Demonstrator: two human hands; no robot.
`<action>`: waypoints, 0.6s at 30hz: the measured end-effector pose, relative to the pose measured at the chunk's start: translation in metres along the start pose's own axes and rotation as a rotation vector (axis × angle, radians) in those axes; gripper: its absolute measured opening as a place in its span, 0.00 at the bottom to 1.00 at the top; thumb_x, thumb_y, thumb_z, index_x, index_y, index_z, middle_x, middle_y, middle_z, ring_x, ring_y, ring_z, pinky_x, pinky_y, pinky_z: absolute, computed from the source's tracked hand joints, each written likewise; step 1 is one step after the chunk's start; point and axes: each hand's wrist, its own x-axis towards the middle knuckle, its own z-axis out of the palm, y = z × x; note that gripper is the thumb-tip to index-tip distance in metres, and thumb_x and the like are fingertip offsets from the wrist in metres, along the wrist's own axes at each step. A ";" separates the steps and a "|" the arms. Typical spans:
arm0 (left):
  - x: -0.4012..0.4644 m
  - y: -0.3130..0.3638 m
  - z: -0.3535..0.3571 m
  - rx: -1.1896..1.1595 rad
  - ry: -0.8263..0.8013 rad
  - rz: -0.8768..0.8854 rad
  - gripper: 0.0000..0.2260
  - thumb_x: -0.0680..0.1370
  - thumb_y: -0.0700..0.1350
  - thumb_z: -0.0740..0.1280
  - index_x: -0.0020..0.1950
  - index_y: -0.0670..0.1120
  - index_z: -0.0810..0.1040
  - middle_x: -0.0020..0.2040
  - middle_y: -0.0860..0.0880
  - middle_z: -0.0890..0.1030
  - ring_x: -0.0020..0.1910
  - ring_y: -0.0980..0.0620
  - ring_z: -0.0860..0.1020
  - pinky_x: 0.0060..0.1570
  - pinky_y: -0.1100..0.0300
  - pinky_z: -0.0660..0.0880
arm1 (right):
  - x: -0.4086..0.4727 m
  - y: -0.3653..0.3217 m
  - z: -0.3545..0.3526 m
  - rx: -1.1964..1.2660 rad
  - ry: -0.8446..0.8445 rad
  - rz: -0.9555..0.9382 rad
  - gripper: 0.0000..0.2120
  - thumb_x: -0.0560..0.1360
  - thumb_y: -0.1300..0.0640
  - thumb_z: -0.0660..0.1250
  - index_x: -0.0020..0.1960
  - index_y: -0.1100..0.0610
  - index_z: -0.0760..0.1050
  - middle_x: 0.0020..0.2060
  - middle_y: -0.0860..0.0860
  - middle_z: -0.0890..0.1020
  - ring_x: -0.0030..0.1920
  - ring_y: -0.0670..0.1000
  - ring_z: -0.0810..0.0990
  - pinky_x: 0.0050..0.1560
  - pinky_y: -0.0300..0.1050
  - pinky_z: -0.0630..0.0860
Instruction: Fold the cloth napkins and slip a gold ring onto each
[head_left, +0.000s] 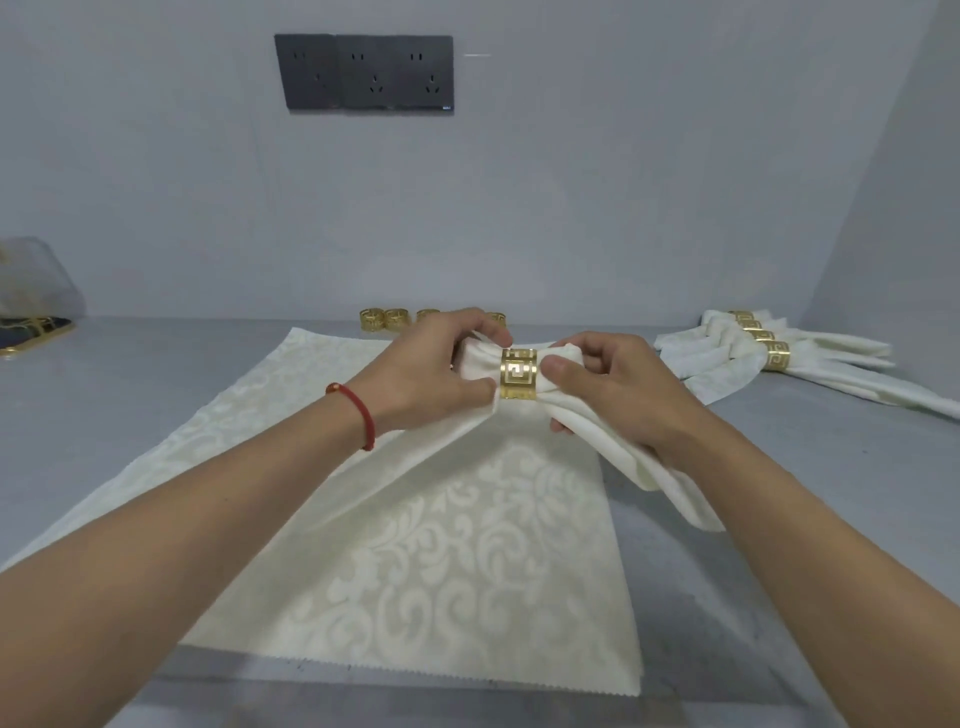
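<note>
A folded cream napkin (524, 421) hangs in the air above the table with a gold ring (518, 374) around its gathered middle. My left hand (426, 364) grips the cloth just left of the ring. My right hand (613, 379) grips the bunched cloth on the ring's right, and the loose ends droop past it toward the lower right. Beneath them a flat stack of cream patterned napkins (415, 561) lies spread on the grey table. Several loose gold rings (384, 318) stand in a row near the wall, partly hidden by my left hand.
Several folded napkins with gold rings on them (769, 358) lie in a pile at the right rear. A dark tray with gold trim (31, 328) and a clear bag sit at the far left. A dark socket panel (363, 73) is on the wall.
</note>
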 end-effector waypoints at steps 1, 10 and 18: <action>0.001 0.006 0.006 0.017 0.006 -0.001 0.18 0.70 0.42 0.73 0.57 0.56 0.78 0.48 0.53 0.83 0.43 0.54 0.82 0.40 0.57 0.80 | -0.005 0.001 -0.007 -0.005 0.014 0.009 0.07 0.81 0.54 0.69 0.55 0.57 0.81 0.43 0.53 0.88 0.40 0.57 0.88 0.42 0.48 0.84; 0.036 0.040 0.103 -0.532 -0.057 -0.373 0.09 0.73 0.37 0.75 0.48 0.31 0.82 0.43 0.39 0.85 0.43 0.46 0.83 0.50 0.52 0.82 | -0.026 0.038 -0.099 -0.493 0.194 0.079 0.17 0.78 0.45 0.70 0.47 0.60 0.80 0.39 0.54 0.83 0.40 0.55 0.79 0.44 0.53 0.75; 0.119 0.078 0.229 -0.404 -0.053 -0.398 0.10 0.70 0.44 0.77 0.47 0.40 0.83 0.39 0.49 0.82 0.35 0.53 0.79 0.37 0.60 0.76 | -0.035 0.091 -0.209 -0.529 0.370 0.271 0.19 0.75 0.48 0.74 0.38 0.61 0.75 0.34 0.51 0.70 0.35 0.51 0.68 0.39 0.48 0.62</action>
